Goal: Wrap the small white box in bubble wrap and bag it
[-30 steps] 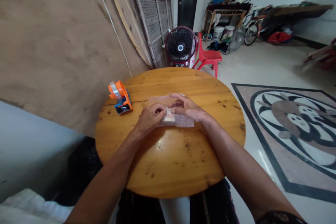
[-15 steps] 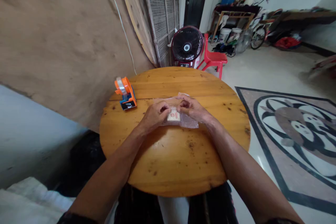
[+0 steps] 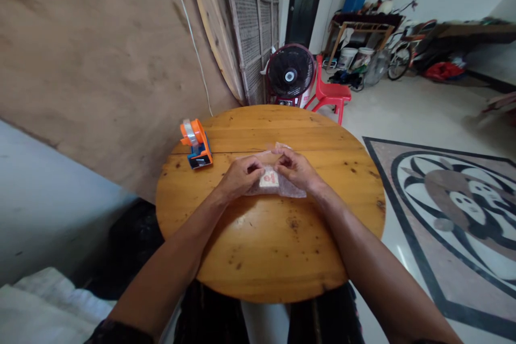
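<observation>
On the round wooden table [image 3: 266, 247] lies a sheet of clear bubble wrap [image 3: 292, 189], and on it a small white box [image 3: 269, 177] with red print. My left hand [image 3: 243, 173] has its thumb and fingers pinched on the wrap at the box's upper left. From the other side, my right hand [image 3: 296, 168] pinches the wrap near the box's upper right corner. The wrap's far edge stands up a little beyond the hands. Fingertips hide part of the box's far edge.
An orange and blue tape dispenser [image 3: 196, 144] stands at the table's left side, near the wall. Past the far edge are a fan [image 3: 291, 71] and a red plastic chair [image 3: 334, 91]. A black bag [image 3: 131, 236] sits low on the left.
The view has shifted slightly. Both hands stay at the wrap with only small finger movement, and a bit more of the box's printed face shows.
</observation>
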`<state>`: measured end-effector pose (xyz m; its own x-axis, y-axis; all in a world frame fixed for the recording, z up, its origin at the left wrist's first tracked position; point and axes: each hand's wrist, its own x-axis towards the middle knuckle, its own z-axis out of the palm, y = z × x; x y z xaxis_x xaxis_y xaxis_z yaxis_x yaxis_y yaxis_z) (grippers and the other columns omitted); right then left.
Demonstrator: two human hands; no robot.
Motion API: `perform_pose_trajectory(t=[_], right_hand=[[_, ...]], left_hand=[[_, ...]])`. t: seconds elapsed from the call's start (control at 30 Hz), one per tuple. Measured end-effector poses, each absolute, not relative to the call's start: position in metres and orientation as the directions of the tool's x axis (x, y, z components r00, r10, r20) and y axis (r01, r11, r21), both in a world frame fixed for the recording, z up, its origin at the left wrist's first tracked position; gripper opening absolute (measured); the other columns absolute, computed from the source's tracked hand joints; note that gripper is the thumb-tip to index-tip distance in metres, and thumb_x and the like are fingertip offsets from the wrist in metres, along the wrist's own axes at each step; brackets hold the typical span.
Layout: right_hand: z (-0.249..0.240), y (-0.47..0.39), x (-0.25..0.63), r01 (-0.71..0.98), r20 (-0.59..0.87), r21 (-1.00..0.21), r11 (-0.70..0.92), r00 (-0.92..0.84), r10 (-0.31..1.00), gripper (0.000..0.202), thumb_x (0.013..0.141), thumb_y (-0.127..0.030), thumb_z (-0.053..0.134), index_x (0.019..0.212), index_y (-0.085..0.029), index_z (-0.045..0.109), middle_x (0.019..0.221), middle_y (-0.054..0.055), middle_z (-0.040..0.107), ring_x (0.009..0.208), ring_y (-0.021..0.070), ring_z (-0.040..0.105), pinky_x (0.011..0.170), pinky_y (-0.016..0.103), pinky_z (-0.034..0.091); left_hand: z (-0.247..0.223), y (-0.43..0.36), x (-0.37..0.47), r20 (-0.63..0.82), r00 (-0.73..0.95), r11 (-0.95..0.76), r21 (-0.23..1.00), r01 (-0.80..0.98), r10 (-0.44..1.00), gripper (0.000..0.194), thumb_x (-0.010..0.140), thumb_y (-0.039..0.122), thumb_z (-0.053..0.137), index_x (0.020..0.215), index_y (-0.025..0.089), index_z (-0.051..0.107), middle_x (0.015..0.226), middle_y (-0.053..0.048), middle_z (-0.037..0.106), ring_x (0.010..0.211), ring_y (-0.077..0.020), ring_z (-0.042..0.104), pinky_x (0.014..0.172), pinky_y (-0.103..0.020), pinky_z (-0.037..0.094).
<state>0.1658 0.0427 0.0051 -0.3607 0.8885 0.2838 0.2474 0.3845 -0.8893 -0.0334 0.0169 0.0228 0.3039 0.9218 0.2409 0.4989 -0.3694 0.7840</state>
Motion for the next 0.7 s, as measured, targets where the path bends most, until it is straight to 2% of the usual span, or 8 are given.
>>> perform_pose_trajectory(t=[0.1,0.23,0.37,0.53,0.7], right_hand=[[0.007,0.04,0.163,0.284,0.35,-0.849,0.446,-0.33,0.877,0.029,0.073,-0.018,0.058,0.102,-0.019,0.055,0.074,-0.002,0.057,0.066,0.0115,0.054,0.068,0.027,0.044],[0.01,0.036,0.16,0.321,0.415,-0.8,0.507,-0.314,0.854,0.012,0.073,-0.016,0.057,0.084,-0.02,0.052,0.073,-0.002,0.056,0.066,0.0114,0.053,0.065,0.025,0.044],[0.008,0.035,0.159,0.311,0.438,-0.786,0.534,-0.329,0.836,0.01,0.076,-0.016,0.057,0.083,-0.021,0.052,0.079,0.0,0.06,0.074,0.0135,0.058,0.071,0.028,0.048],[0.006,0.035,0.155,0.17,0.399,-0.873,0.458,-0.293,0.869,0.026,0.076,-0.02,0.061,0.097,-0.024,0.046,0.103,0.005,0.062,0.088,0.0167,0.064,0.082,0.035,0.053],[0.017,0.032,0.156,-0.075,0.408,-0.913,0.401,-0.2,0.891,0.032,0.073,-0.03,0.069,0.089,-0.026,0.043,0.109,0.004,0.06,0.105,0.0185,0.061,0.09,0.037,0.051]], left_hand=[[0.022,0.017,-0.033,0.224,0.293,-0.345,0.808,0.478,0.929,0.014,0.078,0.028,0.055,0.074,0.015,0.061,0.067,0.002,0.058,0.062,-0.0106,0.049,0.058,-0.021,0.039],[0.021,0.018,-0.032,0.212,0.289,-0.329,0.825,0.46,0.934,0.014,0.078,0.028,0.055,0.074,0.015,0.06,0.068,0.002,0.058,0.063,-0.0114,0.05,0.059,-0.022,0.039],[0.022,0.019,-0.032,0.204,0.298,-0.325,0.834,0.445,0.932,0.015,0.077,0.029,0.054,0.073,0.015,0.059,0.066,0.002,0.056,0.062,-0.0111,0.047,0.058,-0.022,0.037],[0.024,0.018,-0.031,0.194,0.296,-0.312,0.846,0.431,0.935,0.016,0.076,0.03,0.054,0.07,0.015,0.057,0.064,0.003,0.052,0.06,-0.0108,0.045,0.057,-0.022,0.036],[0.025,0.018,-0.03,0.175,0.293,-0.288,0.866,0.408,0.94,0.016,0.076,0.03,0.055,0.07,0.015,0.056,0.065,0.003,0.052,0.06,-0.0106,0.045,0.057,-0.022,0.036]])
